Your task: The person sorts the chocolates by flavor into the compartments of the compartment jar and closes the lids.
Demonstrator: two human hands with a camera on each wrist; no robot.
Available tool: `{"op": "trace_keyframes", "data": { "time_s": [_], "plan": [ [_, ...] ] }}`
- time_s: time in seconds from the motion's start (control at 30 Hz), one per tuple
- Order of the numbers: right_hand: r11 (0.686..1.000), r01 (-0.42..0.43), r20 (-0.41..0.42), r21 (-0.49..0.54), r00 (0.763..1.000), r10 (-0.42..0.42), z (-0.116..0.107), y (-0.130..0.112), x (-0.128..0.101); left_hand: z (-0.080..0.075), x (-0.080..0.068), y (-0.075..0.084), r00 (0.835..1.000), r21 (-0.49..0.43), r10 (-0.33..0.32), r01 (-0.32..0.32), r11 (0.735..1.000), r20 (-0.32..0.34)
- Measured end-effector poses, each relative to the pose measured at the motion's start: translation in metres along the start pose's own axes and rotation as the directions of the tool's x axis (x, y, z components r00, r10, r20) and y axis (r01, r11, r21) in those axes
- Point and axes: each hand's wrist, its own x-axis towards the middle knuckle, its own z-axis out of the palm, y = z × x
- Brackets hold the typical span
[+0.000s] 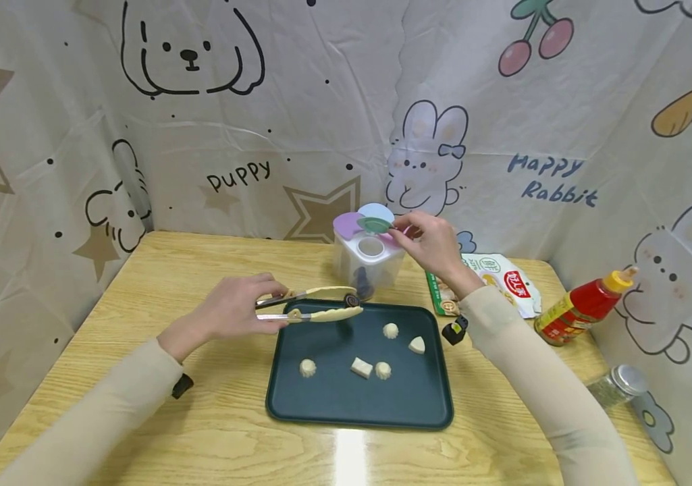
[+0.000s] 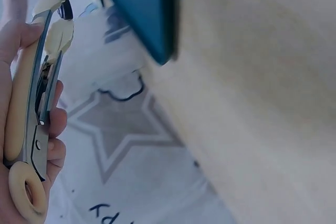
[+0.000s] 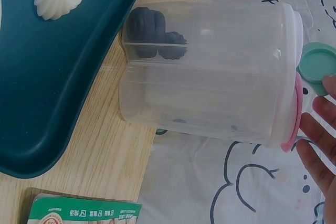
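Note:
My left hand (image 1: 236, 307) grips a pair of tongs (image 1: 335, 314) with cream-coloured tips. Between those tips sits a small dark round piece (image 1: 351, 301), above the far edge of the dark teal tray (image 1: 346, 410). My right hand (image 1: 432, 244) pinches the raised green lid (image 1: 375, 225) of a clear plastic container (image 3: 210, 93), whose round opening (image 1: 370, 247) shows below it. Inside the container, dark pieces (image 3: 147, 31) lie in one compartment. Several white pieces rest on the tray, among them a swirled one (image 1: 307, 368) and a rectangular one (image 1: 361, 367).
The container's purple lid (image 1: 348, 225) and blue lid (image 1: 376, 212) flank the green one. Right of the tray lie a green and white packet (image 1: 518, 283), a red squeeze bottle (image 1: 582, 309) and a glass jar (image 1: 618, 386). Printed cloth (image 1: 321, 101) hangs behind the wooden table (image 1: 212, 418).

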Motion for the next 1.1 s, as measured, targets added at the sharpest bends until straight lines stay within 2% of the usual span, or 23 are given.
{"op": "trace_keyframes", "data": {
  "time_s": [0.3,0.47,0.57,0.77,1.1],
  "plan": [
    [1.000,0.006,-0.001,0.002,1.000,-0.006,0.002,0.003,0.000,-0.027,0.021,-0.005,0.988,0.004,0.041,-0.040,0.999,-0.148],
    [1.000,0.008,0.001,-0.003,1.000,-0.008,0.002,0.002,0.000,-0.035,0.037,-0.006,0.978,-0.001,0.009,-0.009,1.000,-0.208],
    [1.000,0.006,0.003,-0.002,1.000,-0.006,0.002,0.003,0.000,-0.036,0.047,-0.005,0.977,-0.014,-0.017,0.015,1.000,-0.211],
    [1.000,0.002,0.004,0.002,1.000,-0.002,0.001,0.003,-0.001,-0.032,0.062,-0.002,0.986,-0.022,-0.039,0.036,0.999,-0.160],
    [1.000,0.004,0.004,0.000,1.000,-0.004,0.000,0.003,-0.001,-0.027,0.069,0.000,0.986,-0.051,-0.089,0.082,0.995,-0.138]
  ]
}}
